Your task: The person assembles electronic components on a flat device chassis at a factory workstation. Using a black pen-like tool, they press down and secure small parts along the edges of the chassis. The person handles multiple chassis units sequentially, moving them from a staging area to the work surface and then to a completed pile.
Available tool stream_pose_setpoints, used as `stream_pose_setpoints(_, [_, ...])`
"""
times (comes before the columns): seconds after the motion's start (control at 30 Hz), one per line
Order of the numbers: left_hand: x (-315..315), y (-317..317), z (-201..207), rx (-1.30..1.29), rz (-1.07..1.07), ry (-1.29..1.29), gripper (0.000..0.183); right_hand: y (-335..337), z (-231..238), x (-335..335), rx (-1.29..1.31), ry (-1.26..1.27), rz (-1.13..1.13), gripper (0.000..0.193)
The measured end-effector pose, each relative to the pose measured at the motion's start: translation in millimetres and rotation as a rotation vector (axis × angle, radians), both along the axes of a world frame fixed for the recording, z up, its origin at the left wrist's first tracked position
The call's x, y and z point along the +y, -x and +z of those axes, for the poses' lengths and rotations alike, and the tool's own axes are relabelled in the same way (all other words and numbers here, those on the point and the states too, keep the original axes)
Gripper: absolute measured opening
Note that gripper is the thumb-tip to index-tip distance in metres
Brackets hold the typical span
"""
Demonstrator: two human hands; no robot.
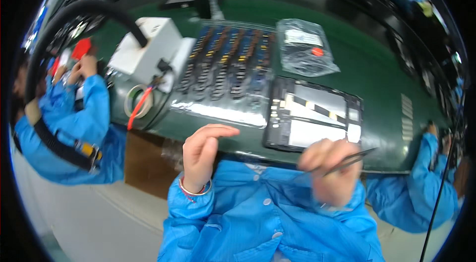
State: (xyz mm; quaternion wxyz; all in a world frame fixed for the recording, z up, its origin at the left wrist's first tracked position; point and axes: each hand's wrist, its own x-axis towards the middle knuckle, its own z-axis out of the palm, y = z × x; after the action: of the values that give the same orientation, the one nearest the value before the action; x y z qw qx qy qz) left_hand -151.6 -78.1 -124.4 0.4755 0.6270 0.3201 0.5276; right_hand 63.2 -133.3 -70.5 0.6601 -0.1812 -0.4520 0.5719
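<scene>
In my right hand (pixel 331 170) I hold dark tweezers (pixel 364 153), their tip pointing to the right; the hand is blurred by motion. It is close to the near right edge of an opened tablet (pixel 303 134), whose battery and inner parts show. My left hand (pixel 199 155) hovers at the table's front edge with fingers stretched to the right and nothing visible in it. Beyond it lies a clear plastic tray (pixel 218 116) with rows of small dark parts with blue and yellow bits (pixel 220 66).
A clear bag (pixel 303 56) with a red dot lies behind the tablet. On the left are a white box (pixel 145 46), a tape roll (pixel 134 106), an orange-red strip (pixel 140 108) and a curved black hose (pixel 74 6). Blue-sleeved people (pixel 74 113) work on both sides.
</scene>
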Motion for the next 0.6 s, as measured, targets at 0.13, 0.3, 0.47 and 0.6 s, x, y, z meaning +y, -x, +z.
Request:
stream_pose_setpoints(0.13, [41,-74,54,0.504,-0.313,-0.328,0.022,-104,12,45,-0.816,-0.147,-0.471,0.013])
stream_pose_setpoints(0.3, [88,-153,22,0.941,-0.287,-0.62,0.027,-144,-27,99,-0.975,0.172,-0.338,0.013])
stream_pose_setpoints(0.47, [96,-171,-9,0.92,-0.153,-0.64,0.032,-153,-58,99,-0.829,0.296,-0.293,0.013])
stream_pose_setpoints(0.6, [94,-173,-11,0.879,-0.144,-0.595,0.036,-154,-56,95,-1.013,0.229,-0.31,0.013])
